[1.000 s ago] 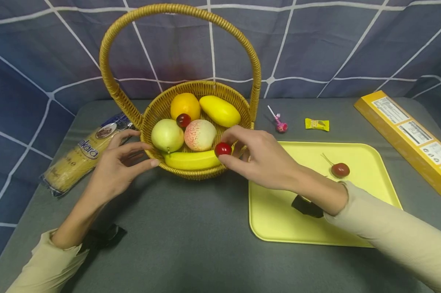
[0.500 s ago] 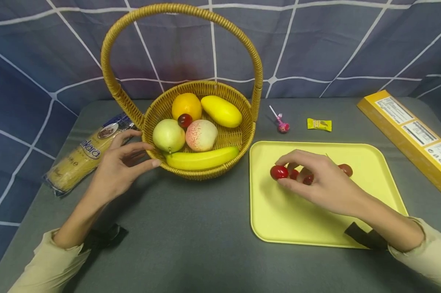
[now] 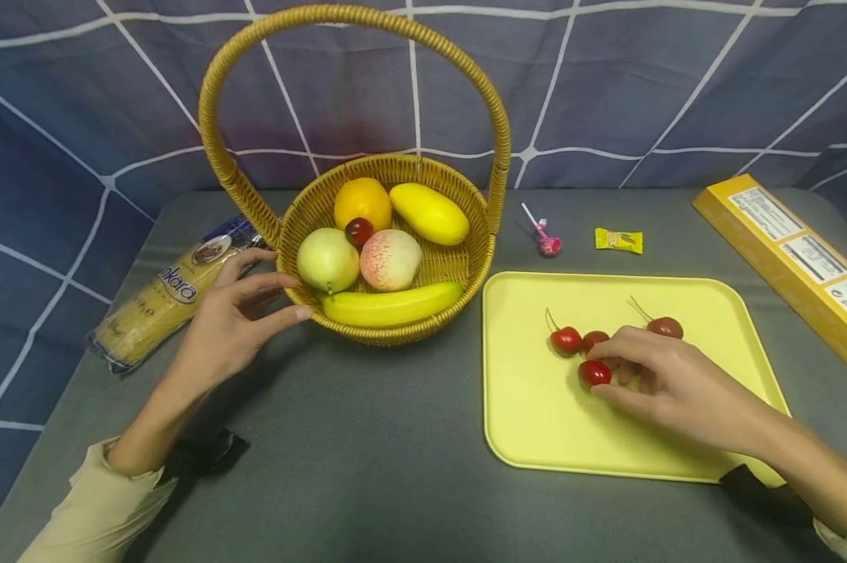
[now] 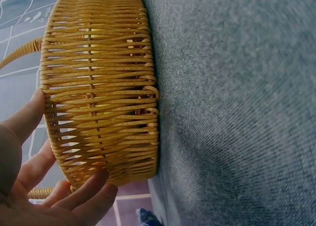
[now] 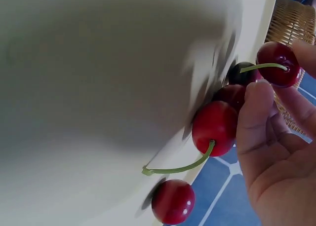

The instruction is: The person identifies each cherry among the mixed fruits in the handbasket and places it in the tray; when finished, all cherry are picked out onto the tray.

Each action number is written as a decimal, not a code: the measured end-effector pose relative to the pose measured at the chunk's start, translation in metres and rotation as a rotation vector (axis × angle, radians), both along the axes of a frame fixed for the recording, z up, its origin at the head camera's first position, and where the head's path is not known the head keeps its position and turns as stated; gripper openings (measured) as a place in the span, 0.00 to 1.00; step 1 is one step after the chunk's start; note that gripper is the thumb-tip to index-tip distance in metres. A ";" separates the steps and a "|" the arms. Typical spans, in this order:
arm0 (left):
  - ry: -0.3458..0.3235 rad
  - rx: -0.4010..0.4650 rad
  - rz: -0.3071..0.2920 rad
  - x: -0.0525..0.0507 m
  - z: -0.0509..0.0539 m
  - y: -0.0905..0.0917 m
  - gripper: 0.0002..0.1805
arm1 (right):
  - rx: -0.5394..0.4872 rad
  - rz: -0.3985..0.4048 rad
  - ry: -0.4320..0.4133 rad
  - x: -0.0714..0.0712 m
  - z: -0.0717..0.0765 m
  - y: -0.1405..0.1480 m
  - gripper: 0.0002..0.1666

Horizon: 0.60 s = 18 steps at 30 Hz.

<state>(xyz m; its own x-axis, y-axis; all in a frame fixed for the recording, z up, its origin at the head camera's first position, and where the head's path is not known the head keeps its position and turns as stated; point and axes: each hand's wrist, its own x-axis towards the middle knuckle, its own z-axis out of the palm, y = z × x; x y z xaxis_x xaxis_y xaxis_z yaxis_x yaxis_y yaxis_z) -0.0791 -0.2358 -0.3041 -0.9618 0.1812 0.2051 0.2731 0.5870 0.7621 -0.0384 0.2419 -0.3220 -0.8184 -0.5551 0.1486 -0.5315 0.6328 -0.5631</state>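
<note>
My right hand [image 3: 683, 391] pinches a red cherry [image 3: 595, 374] between thumb and fingers, low over the yellow tray [image 3: 536, 438]. In the right wrist view the pinched cherry [image 5: 278, 64] shows a green stem. Close by on the tray are a stemmed cherry [image 3: 566, 340] and a darker cherry [image 3: 595, 340]; another cherry [image 3: 665, 327] lies beyond the hand. My left hand [image 3: 229, 328] touches the left side of the wicker basket [image 3: 388, 336], fingers spread at its rim and outer wall. In it sit a banana [image 3: 395, 305], peach [image 3: 391, 260], green apple-like fruit [image 3: 328, 260], orange [image 3: 363, 205], mango [image 3: 430, 214] and cherry [image 3: 358, 231].
A spaghetti pack [image 3: 177, 293] lies behind my left hand, on the left. Behind the tray lie a lollipop [image 3: 548, 244] and a yellow wrapped candy [image 3: 619, 240]. A long orange box [image 3: 789, 266] stretches along the right. The basket's handle [image 3: 356, 14] arches high.
My right hand has moved from over the basket's front right rim to the tray, going right and toward me, with the cherry still pinched. My left hand stays at the basket.
</note>
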 end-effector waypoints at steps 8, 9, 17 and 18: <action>0.008 -0.010 0.000 -0.001 -0.001 -0.001 0.17 | 0.080 0.042 -0.022 -0.002 -0.003 -0.002 0.19; 0.007 -0.012 -0.001 -0.001 -0.001 -0.001 0.17 | 0.090 0.045 -0.021 -0.002 -0.003 -0.003 0.19; -0.003 -0.015 0.005 0.000 -0.001 -0.001 0.17 | 0.138 0.033 0.013 -0.004 -0.005 -0.003 0.22; -0.004 -0.015 0.005 0.000 -0.001 -0.001 0.17 | 0.140 0.029 0.020 -0.004 -0.005 -0.003 0.22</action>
<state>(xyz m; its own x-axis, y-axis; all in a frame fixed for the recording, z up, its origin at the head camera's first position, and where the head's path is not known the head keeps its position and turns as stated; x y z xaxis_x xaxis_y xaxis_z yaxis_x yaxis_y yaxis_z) -0.0789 -0.2364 -0.3050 -0.9636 0.1790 0.1985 0.2669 0.5996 0.7545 -0.0423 0.2390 -0.3267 -0.7994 -0.5948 0.0840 -0.5607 0.6887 -0.4596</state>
